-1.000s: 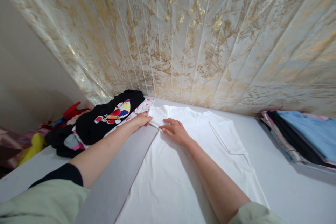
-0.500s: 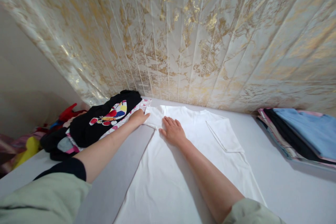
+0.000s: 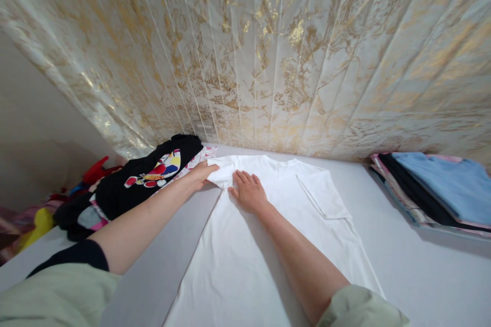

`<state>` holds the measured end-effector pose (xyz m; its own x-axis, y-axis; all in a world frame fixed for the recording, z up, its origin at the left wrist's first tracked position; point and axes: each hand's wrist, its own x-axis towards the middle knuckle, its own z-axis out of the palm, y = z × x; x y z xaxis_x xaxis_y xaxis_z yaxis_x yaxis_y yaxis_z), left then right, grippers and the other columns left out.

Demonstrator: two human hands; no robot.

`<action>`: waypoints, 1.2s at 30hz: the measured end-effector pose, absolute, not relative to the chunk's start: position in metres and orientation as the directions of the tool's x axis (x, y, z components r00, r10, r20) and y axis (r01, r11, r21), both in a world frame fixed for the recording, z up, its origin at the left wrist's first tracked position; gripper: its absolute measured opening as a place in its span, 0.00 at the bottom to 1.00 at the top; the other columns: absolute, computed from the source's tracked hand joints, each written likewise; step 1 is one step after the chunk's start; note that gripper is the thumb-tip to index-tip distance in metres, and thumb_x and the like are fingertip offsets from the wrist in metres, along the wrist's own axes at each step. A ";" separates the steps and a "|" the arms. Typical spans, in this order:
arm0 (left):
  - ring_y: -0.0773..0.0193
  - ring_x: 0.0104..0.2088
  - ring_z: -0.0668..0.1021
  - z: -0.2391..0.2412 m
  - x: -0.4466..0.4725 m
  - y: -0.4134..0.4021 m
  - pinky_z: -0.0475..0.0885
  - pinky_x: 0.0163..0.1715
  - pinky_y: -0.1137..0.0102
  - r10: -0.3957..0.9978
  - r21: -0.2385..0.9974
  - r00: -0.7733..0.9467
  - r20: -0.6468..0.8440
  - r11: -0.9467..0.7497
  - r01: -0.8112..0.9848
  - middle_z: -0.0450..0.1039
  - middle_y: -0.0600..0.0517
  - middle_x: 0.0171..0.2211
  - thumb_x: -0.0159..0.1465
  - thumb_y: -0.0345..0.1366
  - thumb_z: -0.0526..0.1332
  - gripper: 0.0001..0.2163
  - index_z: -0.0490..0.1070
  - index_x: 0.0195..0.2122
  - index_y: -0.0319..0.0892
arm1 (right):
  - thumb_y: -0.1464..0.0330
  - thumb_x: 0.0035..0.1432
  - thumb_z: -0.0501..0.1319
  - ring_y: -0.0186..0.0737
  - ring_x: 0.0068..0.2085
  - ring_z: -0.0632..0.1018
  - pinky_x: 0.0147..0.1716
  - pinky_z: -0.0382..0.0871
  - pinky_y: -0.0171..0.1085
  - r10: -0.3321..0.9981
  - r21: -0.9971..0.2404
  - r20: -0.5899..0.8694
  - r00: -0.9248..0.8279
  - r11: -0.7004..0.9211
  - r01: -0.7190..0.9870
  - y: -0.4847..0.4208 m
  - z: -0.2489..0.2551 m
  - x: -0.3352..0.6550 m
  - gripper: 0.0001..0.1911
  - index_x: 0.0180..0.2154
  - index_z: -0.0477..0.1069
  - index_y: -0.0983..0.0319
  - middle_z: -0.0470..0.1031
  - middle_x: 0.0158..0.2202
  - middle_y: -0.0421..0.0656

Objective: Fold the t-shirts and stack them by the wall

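Observation:
A white T-shirt (image 3: 245,255) lies flat on the white table (image 3: 402,265), its collar toward the gold-patterned wall. Its right sleeve is folded inward over the body. My left hand (image 3: 202,171) pinches the left sleeve's edge and has it lifted and bunched toward the shirt's middle. My right hand (image 3: 248,190) lies flat, fingers stretched, pressing on the shirt by the left shoulder, just right of the lifted sleeve.
A heap of unfolded clothes (image 3: 141,179), a black garment with a coloured print on top, sits at the left. A stack of folded garments (image 3: 437,189), light blue on top, lies at the right. The gold-and-white wall covering (image 3: 268,61) stands just behind.
My left hand has gripped the left sleeve and drawn it up and inward. My right hand turned from fingertip contact to lying flat on the shirt.

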<state>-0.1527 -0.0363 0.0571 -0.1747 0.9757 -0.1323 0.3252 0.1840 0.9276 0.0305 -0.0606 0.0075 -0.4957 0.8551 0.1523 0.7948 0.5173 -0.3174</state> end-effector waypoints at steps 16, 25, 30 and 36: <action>0.62 0.33 0.78 0.043 -0.104 -0.060 0.70 0.34 0.71 0.986 0.619 0.056 0.159 -0.144 0.772 0.78 0.51 0.33 0.62 0.34 0.56 0.11 0.75 0.41 0.42 | 0.70 0.65 0.45 0.45 0.49 0.76 0.49 0.64 0.38 0.966 -0.611 0.257 -0.037 0.192 0.768 -0.030 0.010 0.066 0.22 0.55 0.68 0.64 0.78 0.46 0.51; 0.61 0.48 0.74 0.036 -0.101 0.018 0.67 0.51 0.70 0.959 0.432 0.116 0.257 -0.222 0.874 0.68 0.48 0.49 0.61 0.24 0.52 0.20 0.73 0.50 0.47 | 0.58 0.68 0.41 0.45 0.49 0.77 0.51 0.64 0.39 0.974 -0.754 0.215 0.071 0.120 0.646 -0.028 0.010 0.067 0.26 0.60 0.62 0.62 0.78 0.47 0.48; 0.62 0.45 0.75 0.042 -0.099 0.057 0.67 0.49 0.70 0.954 0.366 0.247 0.170 -0.294 0.883 0.69 0.49 0.47 0.59 0.25 0.54 0.14 0.77 0.38 0.45 | 0.68 0.62 0.50 0.43 0.50 0.76 0.53 0.62 0.39 0.975 -0.708 0.220 0.026 0.142 0.692 -0.026 0.007 0.067 0.28 0.64 0.56 0.60 0.77 0.49 0.45; 0.61 0.38 0.74 0.040 -0.110 0.078 0.68 0.42 0.71 0.960 0.312 0.260 0.101 -0.279 0.908 0.73 0.51 0.33 0.56 0.26 0.58 0.07 0.74 0.31 0.43 | 0.78 0.57 0.50 0.42 0.49 0.75 0.51 0.63 0.38 0.964 -0.650 0.263 0.041 0.146 0.746 -0.021 0.004 0.066 0.30 0.61 0.62 0.61 0.74 0.50 0.48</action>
